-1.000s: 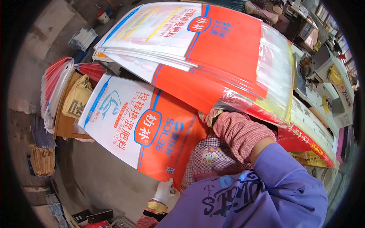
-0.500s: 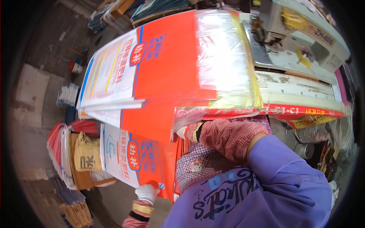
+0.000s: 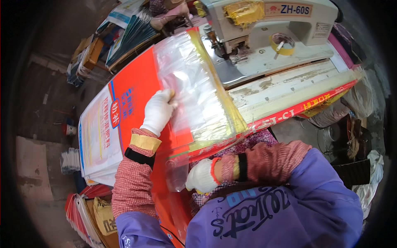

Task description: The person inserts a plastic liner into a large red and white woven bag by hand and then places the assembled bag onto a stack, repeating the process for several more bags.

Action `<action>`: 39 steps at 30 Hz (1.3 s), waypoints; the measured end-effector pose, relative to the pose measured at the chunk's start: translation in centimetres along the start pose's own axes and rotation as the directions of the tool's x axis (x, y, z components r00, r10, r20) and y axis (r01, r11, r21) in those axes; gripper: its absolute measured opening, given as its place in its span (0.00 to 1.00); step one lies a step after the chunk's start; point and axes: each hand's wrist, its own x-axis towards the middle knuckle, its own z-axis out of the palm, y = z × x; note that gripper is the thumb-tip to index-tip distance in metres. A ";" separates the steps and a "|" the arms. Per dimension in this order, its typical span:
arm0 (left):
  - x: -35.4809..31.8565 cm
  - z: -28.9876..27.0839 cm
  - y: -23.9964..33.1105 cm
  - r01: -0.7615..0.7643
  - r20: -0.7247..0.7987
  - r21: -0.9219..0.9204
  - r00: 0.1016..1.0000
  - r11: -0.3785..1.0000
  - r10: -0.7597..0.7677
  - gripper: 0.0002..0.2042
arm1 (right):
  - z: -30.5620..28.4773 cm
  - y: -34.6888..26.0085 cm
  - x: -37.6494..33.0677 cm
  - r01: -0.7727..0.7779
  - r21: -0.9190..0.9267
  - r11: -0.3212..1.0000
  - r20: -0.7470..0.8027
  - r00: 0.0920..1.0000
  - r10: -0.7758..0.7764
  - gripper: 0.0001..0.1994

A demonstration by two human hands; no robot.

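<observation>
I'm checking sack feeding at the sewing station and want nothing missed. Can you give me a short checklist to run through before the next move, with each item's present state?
1. Left hand flat on the top sack of the stack: ok.
2. Right hand gripping the clear liner at its near edge: ok.
3. Liner end lying on the sewing machine's bed: ok, it overlaps the near end.
4. Sack mouth under the needle area: not ok, it stops short of it.
5. Tape roll clear of the feed path: ok, it sits farther along the bed.
6. Liner free of creases: cannot tell.
</observation>
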 end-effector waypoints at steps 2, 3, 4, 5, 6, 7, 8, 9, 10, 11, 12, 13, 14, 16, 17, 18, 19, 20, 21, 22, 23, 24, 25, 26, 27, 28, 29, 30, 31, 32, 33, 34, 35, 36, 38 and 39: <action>0.6 -0.2 0.4 0.150 0.100 -0.126 0.985 0.981 -0.137 0.07 | -1.8 1.2 -3.0 0.008 0.316 0.949 -0.254 0.964 0.076 0.11; 0.3 -0.7 0.8 0.326 0.218 -0.210 0.935 0.922 -0.281 0.07 | -2.5 2.5 -4.1 0.055 0.421 0.906 -0.421 0.896 0.141 0.10; -0.6 -1.4 1.5 0.350 0.257 -0.302 0.926 0.887 -0.278 0.07 | -3.2 3.9 -4.9 0.116 0.426 0.897 -0.631 0.749 0.203 0.10; -1.9 -1.8 2.0 0.346 0.261 -0.302 0.926 0.888 -0.272 0.07 | -4.3 5.2 -5.8 0.033 0.656 0.754 -0.563 0.687 0.460 0.09; -3.7 -2.3 2.3 0.151 0.110 -0.229 0.986 0.962 -0.129 0.05 | -5.6 6.2 -6.2 -0.015 0.837 0.547 -0.426 0.610 0.668 0.10; -4.6 -2.7 2.9 -0.050 -0.029 -0.129 0.999 0.990 0.046 0.05 | -6.1 7.5 -6.3 0.072 0.884 0.462 -0.433 0.498 0.751 0.10; -5.3 -3.4 3.5 -0.049 -0.028 -0.130 0.999 0.990 0.046 0.05 | -6.5 8.9 -6.2 0.169 0.909 0.381 -0.417 0.380 0.826 0.12; -5.8 -4.5 4.4 -0.040 -0.001 -0.068 0.999 0.997 0.040 0.04 | -7.6 10.0 -6.1 0.065 0.964 0.257 -0.257 0.462 0.849 0.14; -6.3 -5.2 4.9 -0.034 0.025 -0.007 0.999 0.999 0.034 0.04 | -8.0 9.9 -5.5 0.179 0.980 0.085 -0.156 0.434 0.887 0.14; -6.7 -5.3 5.0 -0.031 0.021 -0.006 0.999 1.000 0.031 0.04 | -8.4 9.7 -5.0 0.293 0.952 -0.085 -0.047 0.414 0.909 0.14; -7.2 -5.5 5.1 -0.050 0.012 0.038 0.999 0.998 0.050 0.04 | -8.5 9.6 -4.5 0.287 0.955 -0.078 -0.051 0.419 0.907 0.14; -7.5 -5.6 5.1 -0.071 0.002 0.080 0.997 0.994 0.071 0.04 | -8.4 9.7 -4.0 0.320 0.943 -0.095 -0.059 0.438 0.897 0.14; -7.7 -5.6 5.3 -0.068 -0.007 0.079 0.998 0.995 0.069 0.04 | -8.4 9.8 -3.6 0.353 0.929 -0.111 -0.067 0.454 0.889 0.14; -8.1 -5.8 5.8 -0.136 0.094 0.134 0.988 0.982 0.124 0.05 | -8.3 10.0 -2.8 0.343 0.931 -0.121 -0.060 0.474 0.878 0.15; -8.1 -5.7 5.8 -0.138 0.084 0.131 0.988 0.982 0.128 0.05 | -8.4 10.3 -2.5 0.337 0.931 -0.139 -0.051 0.497 0.866 0.16; -7.8 -5.4 5.6 -0.128 0.118 0.045 0.986 0.991 0.122 0.06 | -8.7 11.1 -2.1 0.218 0.971 -0.097 -0.039 0.545 0.838 0.13; -7.7 -5.1 5.1 -0.105 0.152 -0.036 0.982 0.994 0.110 0.07 | -9.3 11.0 -1.8 0.216 0.973 -0.085 -0.047 0.543 0.838 0.13; -7.9 -4.1 3.7 0.081 0.086 -0.405 0.995 0.911 -0.050 0.10 | -9.8 10.9 -1.6 0.041 0.992 0.121 -0.125 0.511 0.851 0.13; -7.2 -3.8 3.2 0.364 0.207 -0.641 0.930 0.676 -0.304 0.15 | -10.2 10.8 -1.3 -0.145 0.939 0.313 -0.206 0.493 0.845 0.13; -6.3 -3.9 2.7 0.394 0.157 -0.591 0.912 0.704 -0.378 0.16 | -11.0 9.5 -1.4 -0.247 0.882 0.401 -0.251 0.473 0.845 0.11; -5.4 -4.0 2.2 0.428 0.101 -0.540 0.888 0.725 -0.449 0.18 | -11.5 9.2 -0.7 -0.251 0.877 0.409 -0.259 0.471 0.843 0.11; -4.8 -3.6 1.7 0.440 0.153 -0.649 0.875 0.620 -0.460 0.18 | -12.0 8.6 0.2 -0.319 0.715 0.622 -0.432 0.497 0.752 0.12; -5.1 -3.4 1.5 0.437 0.141 -0.650 0.873 0.622 -0.466 0.18 | -12.4 8.0 0.8 -0.371 0.497 0.785 -0.574 0.537 0.618 0.13; -5.5 -3.2 1.2 0.374 0.157 -0.803 0.883 0.464 -0.441 0.16 | -12.1 7.2 0.7 -0.360 0.276 0.891 -0.740 0.513 0.436 0.17; -5.4 -3.2 1.0 0.297 0.169 -0.913 0.899 0.279 -0.403 0.13 | -12.4 7.2 0.8 -0.359 0.269 0.894 -0.744 0.512 0.430 0.17; -5.3 -4.4 1.0 0.331 0.142 -0.857 0.888 0.396 -0.437 0.10 | -12.5 7.5 0.5 -0.359 0.468 0.807 -0.659 0.467 0.590 0.18; -5.4 -5.9 0.7 0.364 0.108 -0.783 0.878 0.504 -0.466 0.07 | -12.7 7.9 0.3 -0.344 0.645 0.683 -0.543 0.423 0.725 0.20; -5.9 -6.6 -0.4 0.222 -0.003 -0.894 0.866 0.389 -0.501 0.04 | -11.5 9.2 0.2 -0.444 0.481 0.756 -0.660 0.384 0.646 0.21; -7.0 -7.9 -2.7 0.103 -0.051 -0.955 0.865 0.277 -0.499 0.05 | -10.8 10.0 0.0 -0.608 0.365 0.705 -0.609 0.417 0.675 0.19; -7.8 -9.2 -3.9 -0.128 -0.173 -0.984 0.841 0.122 -0.512 0.07 | -10.2 10.9 -0.5 -0.745 0.228 0.627 -0.550 0.433 0.714 0.16; -8.9 -11.6 -4.1 -0.091 -0.223 -0.962 0.805 0.257 -0.549 0.06 | -10.5 10.8 -1.2 -0.885 0.005 0.465 -0.401 0.424 0.812 0.13; -8.9 -12.6 -3.1 -0.142 -0.288 -0.951 0.723 0.274 -0.628 0.06 | -11.4 9.9 -2.4 -0.889 0.022 0.457 -0.411 0.409 0.815 0.12; -9.2 -13.3 -2.6 -0.143 -0.290 -0.950 0.725 0.276 -0.624 0.06 | -12.4 8.8 -3.3 -0.892 0.039 0.450 -0.420 0.394 0.817 0.12; -9.6 -13.9 -2.2 0.031 -0.261 -0.907 0.744 0.421 -0.616 0.05 | -12.8 8.0 -3.3 -0.823 0.061 0.565 -0.659 0.392 0.642 0.14; -10.1 -14.8 -0.1 0.147 -0.214 -0.848 0.785 0.510 -0.582 0.04 | -13.6 4.0 -1.9 -0.659 -0.026 0.751 -0.816 0.448 0.365 0.17; -10.8 -15.0 0.7 0.155 -0.220 -0.839 0.781 0.522 -0.585 0.04 | -14.1 1.5 -0.8 -0.556 -0.089 0.826 -0.780 0.555 0.289 0.20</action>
